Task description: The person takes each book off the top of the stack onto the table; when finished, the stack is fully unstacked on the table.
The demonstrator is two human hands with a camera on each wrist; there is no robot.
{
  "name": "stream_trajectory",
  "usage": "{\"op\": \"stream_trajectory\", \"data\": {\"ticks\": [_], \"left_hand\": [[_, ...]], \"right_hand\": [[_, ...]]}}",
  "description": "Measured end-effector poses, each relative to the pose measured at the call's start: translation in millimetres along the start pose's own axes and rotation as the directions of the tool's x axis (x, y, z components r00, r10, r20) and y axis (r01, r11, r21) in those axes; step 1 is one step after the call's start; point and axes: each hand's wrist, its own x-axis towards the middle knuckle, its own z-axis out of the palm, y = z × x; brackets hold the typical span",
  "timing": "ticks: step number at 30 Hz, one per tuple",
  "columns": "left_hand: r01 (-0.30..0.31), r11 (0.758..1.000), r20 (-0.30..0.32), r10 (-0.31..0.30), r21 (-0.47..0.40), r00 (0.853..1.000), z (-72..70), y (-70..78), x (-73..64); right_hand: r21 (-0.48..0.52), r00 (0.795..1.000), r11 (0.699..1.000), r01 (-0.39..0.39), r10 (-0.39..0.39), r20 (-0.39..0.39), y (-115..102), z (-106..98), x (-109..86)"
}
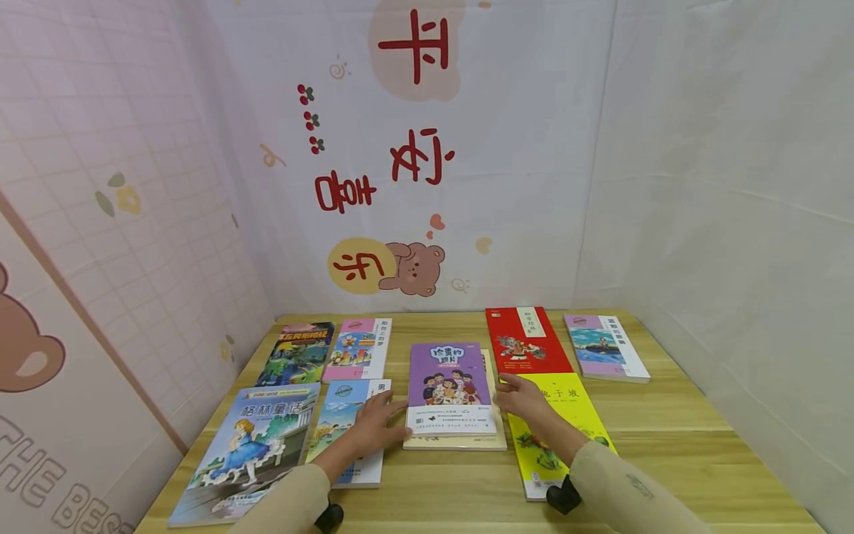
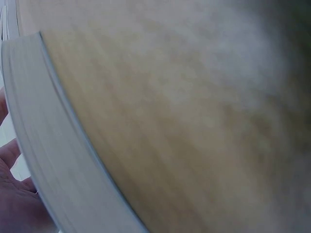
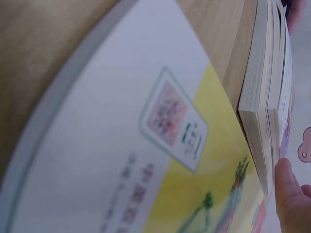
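Note:
In the head view a purple picture-cover book (image 1: 437, 365) lies on top of a cream book (image 1: 460, 443) in the middle of the table. My left hand (image 1: 375, 424) is at the pile's left side, its thumb by the lower left corner and its fingers over part of a blue-and-white book (image 1: 336, 415). On the other side my right hand (image 1: 528, 404) is by the purple book's right edge, above a yellow book (image 1: 560, 423). In the right wrist view the right thumb (image 3: 285, 182) is right at the piled books (image 3: 260, 92). Neither hand grips a book.
On the wooden table (image 1: 454, 497), a large fairy-tale book (image 1: 250, 445), a dark green book (image 1: 296, 352) and a pink-edged book (image 1: 358, 348) lie at the left. A red book (image 1: 527, 341) and a lilac book (image 1: 603, 345) lie at the back right. Cloth walls (image 1: 520, 148) enclose the table.

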Motion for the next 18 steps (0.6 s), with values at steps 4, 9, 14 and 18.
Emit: {"op": "stream_trajectory", "data": {"ticks": [4, 9, 14, 18], "left_hand": [[0.008, 1.0, 0.008, -0.008, -0.004, 1.0, -0.4, 0.9, -0.4], [0.001, 1.0, 0.007, 0.0, -0.009, 1.0, -1.0, 1.6, -1.1], [-0.011, 1.0, 0.001, 0.011, -0.007, 1.0, -0.6, 1.2, -1.4], [-0.009, 1.0, -0.002, 0.009, -0.004, 1.0, -0.3, 1.0, -0.9]], "right_hand": [[0.0, 1.0, 1.0, 0.001, -0.001, 0.003, 1, 4, 3.5], [0.016, 1.0, 1.0, -0.02, 0.02, 0.016, 3, 9, 7.1], [0.038, 0.999, 0.998, -0.048, 0.047, 0.023, 2, 11, 8.1], [0.043, 0.997, 0.997, -0.06, 0.058, 0.046, 1, 11, 7.8]]}}
